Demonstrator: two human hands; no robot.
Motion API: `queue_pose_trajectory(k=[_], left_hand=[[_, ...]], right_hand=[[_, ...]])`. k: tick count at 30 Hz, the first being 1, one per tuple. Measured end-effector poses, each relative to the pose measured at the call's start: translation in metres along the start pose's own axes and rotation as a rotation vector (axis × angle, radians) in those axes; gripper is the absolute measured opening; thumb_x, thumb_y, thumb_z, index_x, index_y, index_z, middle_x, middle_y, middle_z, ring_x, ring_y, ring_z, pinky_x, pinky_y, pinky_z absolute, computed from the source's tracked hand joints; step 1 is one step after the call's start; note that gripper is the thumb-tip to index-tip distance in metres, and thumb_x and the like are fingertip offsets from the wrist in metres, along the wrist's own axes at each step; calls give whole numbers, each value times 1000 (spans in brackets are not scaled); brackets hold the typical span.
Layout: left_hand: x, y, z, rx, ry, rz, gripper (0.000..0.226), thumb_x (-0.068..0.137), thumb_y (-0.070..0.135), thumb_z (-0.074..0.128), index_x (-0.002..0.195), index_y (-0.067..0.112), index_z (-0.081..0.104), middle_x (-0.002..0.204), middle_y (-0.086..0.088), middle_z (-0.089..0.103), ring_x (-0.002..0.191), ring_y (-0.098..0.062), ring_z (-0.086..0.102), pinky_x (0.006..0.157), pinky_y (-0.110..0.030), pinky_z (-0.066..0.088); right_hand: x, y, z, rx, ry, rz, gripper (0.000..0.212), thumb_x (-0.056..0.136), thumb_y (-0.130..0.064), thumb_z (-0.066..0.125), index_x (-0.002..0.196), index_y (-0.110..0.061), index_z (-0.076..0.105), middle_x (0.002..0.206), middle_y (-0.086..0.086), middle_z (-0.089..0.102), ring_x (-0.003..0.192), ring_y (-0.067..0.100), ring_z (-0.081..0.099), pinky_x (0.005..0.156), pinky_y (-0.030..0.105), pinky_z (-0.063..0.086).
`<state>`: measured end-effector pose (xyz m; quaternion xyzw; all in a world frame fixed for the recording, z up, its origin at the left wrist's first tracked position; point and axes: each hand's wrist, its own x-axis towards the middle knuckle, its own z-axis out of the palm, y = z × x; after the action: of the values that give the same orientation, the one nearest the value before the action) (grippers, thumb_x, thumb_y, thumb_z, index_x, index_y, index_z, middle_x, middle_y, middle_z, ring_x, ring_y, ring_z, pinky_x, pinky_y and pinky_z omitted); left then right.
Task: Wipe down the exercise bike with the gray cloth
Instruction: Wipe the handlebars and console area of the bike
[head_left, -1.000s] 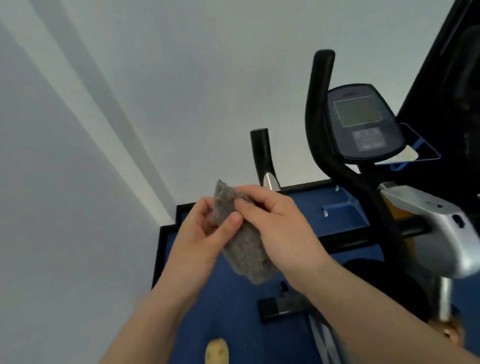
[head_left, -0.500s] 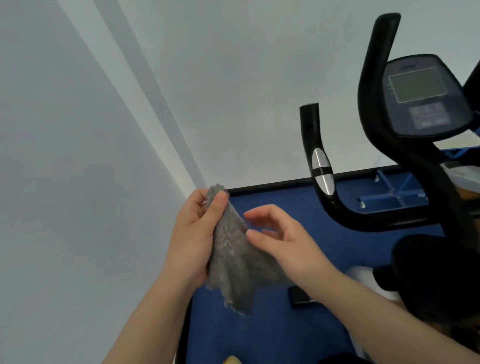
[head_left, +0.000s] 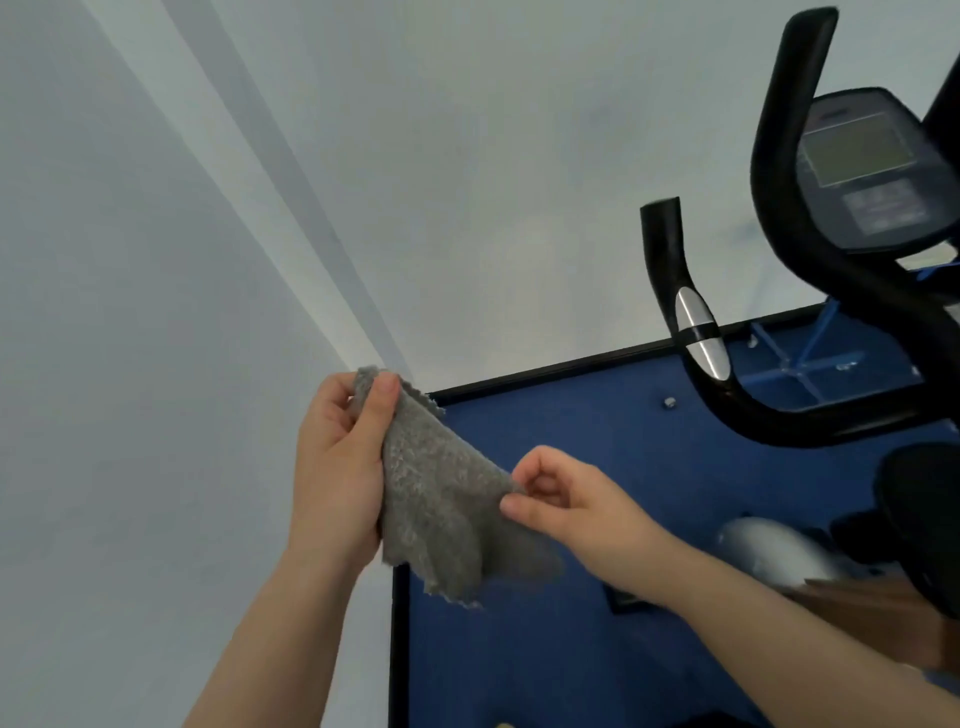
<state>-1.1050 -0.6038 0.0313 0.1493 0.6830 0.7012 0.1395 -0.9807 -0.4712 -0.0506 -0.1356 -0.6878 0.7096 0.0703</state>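
The left hand (head_left: 337, 467) pinches the top corner of the fuzzy gray cloth (head_left: 441, 499) between thumb and curled fingers. The right hand (head_left: 576, 499) pinches its right edge. The cloth hangs well apart from the black exercise bike (head_left: 789, 218), above the blue floor mat (head_left: 571, 649).

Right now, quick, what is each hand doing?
Left hand: closed, gripping the top of the cloth under its thumb.
Right hand: closed, pinching the cloth's side edge.
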Motion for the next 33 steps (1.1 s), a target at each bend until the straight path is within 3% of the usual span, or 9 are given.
queue_pose_trajectory(k=[4,7,10,13,17,21,25,29,33], left_hand=[[4,-15,-31,255,133,81,31,84,37,71,110,36,54,85,5,72,79,-14,71,62,-25,54],[5,-24,-43,448,-24,146,58,90,23,69,132,54,45,75,-5,62,63,-13,64,56,-19,52],[9,-21,-46,565,-280,138,33,91,21,64,105,50,70,78,11,71,70,-2,66,61,-11,48],[16,-17,-46,586,-425,82,15,85,32,65,74,34,74,75,3,74,64,-10,68,56,-17,49],[26,-17,-44,652,-375,139,18,69,48,67,65,30,69,90,13,59,79,0,58,70,-9,42],[26,-24,-32,587,-333,160,19,83,34,69,65,29,63,104,25,66,94,7,60,77,-6,40],[8,-38,-6,518,-269,240,26,91,20,68,68,24,56,65,21,63,58,1,55,55,-9,40],[-16,-43,15,448,-443,252,19,85,45,63,83,27,60,108,24,70,97,-2,67,79,-27,55],[-21,-43,26,646,-641,434,32,87,59,51,109,39,64,135,35,49,123,5,49,101,-21,41]], right_hand=[[8,-19,-18,-125,68,-75,7,92,-22,65,90,-24,59,85,-9,67,80,3,62,71,17,47],[15,-34,-27,-268,132,-151,9,91,-24,65,89,-30,59,85,-13,66,79,-1,60,69,11,44],[22,-43,-34,-394,178,-162,7,91,-31,64,89,-34,58,87,-13,66,82,1,60,68,10,44],[27,-48,-38,-451,200,-138,8,92,-31,63,87,-35,57,88,-13,67,81,4,61,67,11,44],[30,-50,-45,-494,196,-68,11,90,-27,66,87,-35,60,85,-18,70,81,1,63,69,16,44],[31,-44,-47,-530,287,6,4,89,-33,67,88,-36,64,79,-19,71,79,-4,64,73,23,49],[33,-37,-33,-330,370,144,6,92,-26,63,92,-31,67,77,-4,74,78,13,70,73,35,56],[30,-46,-22,145,372,203,13,98,-17,56,96,-19,68,85,4,75,72,13,70,56,28,56],[20,-59,-27,216,349,194,20,93,-35,61,98,-19,71,90,-1,76,75,9,71,58,20,52]])
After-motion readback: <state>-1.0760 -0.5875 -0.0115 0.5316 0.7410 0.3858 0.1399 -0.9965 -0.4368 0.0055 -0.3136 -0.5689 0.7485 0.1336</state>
